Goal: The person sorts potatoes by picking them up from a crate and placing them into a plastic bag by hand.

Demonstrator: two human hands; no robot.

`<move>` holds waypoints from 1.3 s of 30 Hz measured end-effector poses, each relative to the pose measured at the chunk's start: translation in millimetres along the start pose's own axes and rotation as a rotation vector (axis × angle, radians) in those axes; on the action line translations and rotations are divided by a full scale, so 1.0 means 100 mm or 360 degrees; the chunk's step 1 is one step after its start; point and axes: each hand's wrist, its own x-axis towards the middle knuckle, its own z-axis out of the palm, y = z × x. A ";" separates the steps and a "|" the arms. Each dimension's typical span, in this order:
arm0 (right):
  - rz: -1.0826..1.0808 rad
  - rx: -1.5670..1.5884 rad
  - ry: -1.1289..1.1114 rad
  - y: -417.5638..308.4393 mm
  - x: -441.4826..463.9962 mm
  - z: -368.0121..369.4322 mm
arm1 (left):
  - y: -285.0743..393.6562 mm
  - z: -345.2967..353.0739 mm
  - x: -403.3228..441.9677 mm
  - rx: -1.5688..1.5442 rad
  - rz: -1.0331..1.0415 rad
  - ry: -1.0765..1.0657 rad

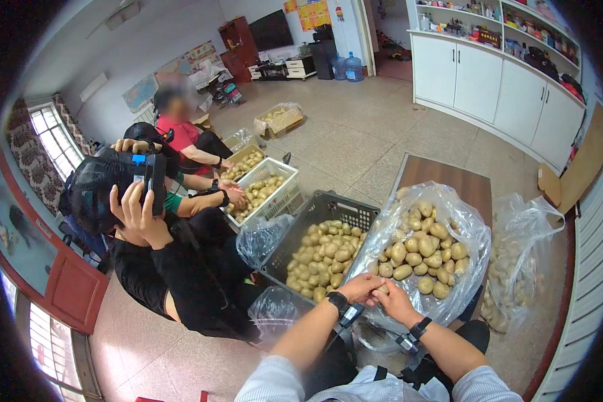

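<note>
My left hand (360, 289) and my right hand (398, 305) meet near the front edge of a clear plastic bag. Between their fingertips is a small potato (383, 289), partly covered by the fingers; both hands are closed on it. Just beyond them, many potatoes (430, 242) lie in the spread-open plastic bag (474, 234), which rests on a brown table (442, 173). To the left of my hands stands a black plastic crate (360, 210) filled with potatoes (328, 251). Each of my wrists wears a dark band with a small device.
A person in black (187, 275) sits close on the left, hands raised to a head-mounted device. Other people sit beyond, by a white crate (290, 175) of potatoes. A filled plastic bag (516, 268) stands at right. A cardboard box (279, 120) sits farther back, white cabinets (479, 80) behind.
</note>
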 end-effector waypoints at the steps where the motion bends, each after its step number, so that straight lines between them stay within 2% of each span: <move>1: -0.0046 -0.0075 0.0023 -0.06 -0.02 -0.01 | -0.02 -0.02 0.03 0.0000 -0.0001 -0.0001; 4: -0.0109 -0.0167 0.0065 -0.13 -0.06 -0.05 | -0.08 -0.08 0.10 -0.0242 0.0045 -0.0111; 6: -0.0124 -0.0183 0.0083 -0.15 -0.09 -0.08 | -0.13 -0.10 0.13 -0.0397 0.0093 0.0087; 9: 0.0062 -0.0130 -0.0063 -0.02 -0.12 -0.18 | -0.24 -0.31 0.28 -0.0533 0.0169 0.0099; 12: -0.0014 -0.0426 0.0088 0.51 -0.18 -0.23 | -0.17 -0.37 0.22 -0.0638 0.0174 0.0218; 14: -0.0164 -0.0802 0.0394 0.77 -0.22 -0.28 | -0.17 -0.42 0.21 -0.0652 0.0197 0.0304; 15: -0.0163 -0.0802 0.0396 0.74 -0.24 -0.33 | -0.17 -0.45 0.22 -0.0668 0.0218 0.0389; 17: 0.0142 -0.0818 0.0456 0.55 -0.30 -0.49 | -0.23 -0.56 0.25 -0.0703 0.0266 0.0397; 20: 0.0327 -0.0935 0.0348 0.67 -0.32 -0.59 | -0.35 -0.73 0.35 -0.0791 0.0366 0.0447; 22: 0.0312 -0.0952 0.0373 0.64 -0.35 -0.61 | -0.53 -0.94 0.46 -0.0844 0.0418 0.0488; 23: 0.0293 -0.0971 0.0396 0.62 -0.36 -0.62 | -0.69 -1.13 0.54 0.0165 0.0799 0.0571; 25: 0.0318 -0.0969 0.0390 0.60 -0.37 -0.61 | -0.94 -1.39 0.69 0.1194 0.1130 0.0612; 28: 0.0336 -0.0956 0.0383 0.64 -0.37 -0.61 | -0.99 -1.50 0.69 0.0913 0.1284 0.0585; 31: 0.0328 -0.0952 0.0392 0.67 -0.36 -0.61 | -0.97 -1.60 0.58 0.0918 0.1177 0.0581; 34: 0.0282 -0.1001 0.0417 0.82 -0.33 -0.60 | -1.04 -1.71 0.54 0.1309 0.1129 0.0803; 37: 0.0262 -0.1049 0.0438 0.89 -0.33 -0.59 | -1.12 -1.86 0.58 0.1085 0.1145 0.0664; 39: 0.0283 -0.1055 0.0447 0.89 -0.32 -0.58 | -1.16 -1.93 0.59 0.1056 0.1020 0.0680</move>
